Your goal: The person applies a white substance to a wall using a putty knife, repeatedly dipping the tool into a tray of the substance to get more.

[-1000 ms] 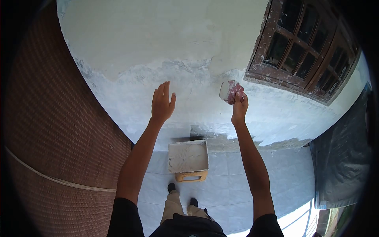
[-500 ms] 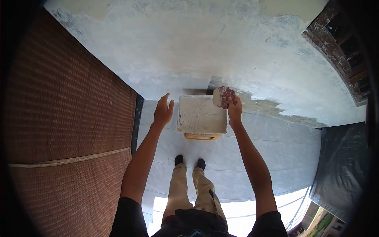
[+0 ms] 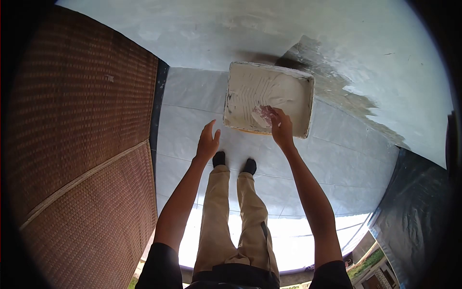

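Note:
My right hand grips a flat reddish scraper-like piece coated with pale putty, its fingers closed on the right end. The piece is over the front part of a shallow rectangular tray. Cream-coloured putty covers the tray's bottom, with combed ridges at the left and a smoother patch to the right. Left of the tray's front corner, my left hand hangs in the air, fingers apart and nothing in it.
Ahead stands a wall with pale coating and a bare grey patch low down. A woven brown mat rises at the left, a dark sheet at the right. My feet stand on the grey floor covering.
My right hand has brought the reddish piece from the tray's far right corner to over its front part. The view has shifted, so the tray shows higher and larger. My left hand stays open.

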### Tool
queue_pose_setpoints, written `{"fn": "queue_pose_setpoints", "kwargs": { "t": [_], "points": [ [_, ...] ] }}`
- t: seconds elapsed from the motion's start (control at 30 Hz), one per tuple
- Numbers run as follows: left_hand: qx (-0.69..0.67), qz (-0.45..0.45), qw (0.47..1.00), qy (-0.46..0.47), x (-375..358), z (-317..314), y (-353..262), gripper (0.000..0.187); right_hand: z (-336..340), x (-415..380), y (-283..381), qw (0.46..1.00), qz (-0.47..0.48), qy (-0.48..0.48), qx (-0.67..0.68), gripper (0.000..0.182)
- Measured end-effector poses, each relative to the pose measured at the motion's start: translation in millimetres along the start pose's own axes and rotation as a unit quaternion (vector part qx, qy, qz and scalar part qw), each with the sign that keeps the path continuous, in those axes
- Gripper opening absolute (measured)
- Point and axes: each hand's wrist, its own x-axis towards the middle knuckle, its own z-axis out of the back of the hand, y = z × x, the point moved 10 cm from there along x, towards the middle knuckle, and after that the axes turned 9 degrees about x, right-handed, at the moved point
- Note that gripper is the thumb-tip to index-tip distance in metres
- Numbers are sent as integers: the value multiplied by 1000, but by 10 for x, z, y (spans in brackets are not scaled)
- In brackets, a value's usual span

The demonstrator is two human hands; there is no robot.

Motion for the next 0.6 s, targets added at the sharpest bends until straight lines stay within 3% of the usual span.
{"fn": "queue_pose_setpoints", "kwargs": {
  "t": [0.1,0.27,0.6],
  "points": [
    [-13,6,1000,4,-57,-147,161,46,-301,34,21,998,7,26,-53,26],
    [-20,12,1000,11,-66,-321,332,47,-727,55,209,983,112,68,-132,23],
    [-43,17,999,18,-84,-422,468,48,-1049,82,278,970,145,95,-170,20]
  ]
}}
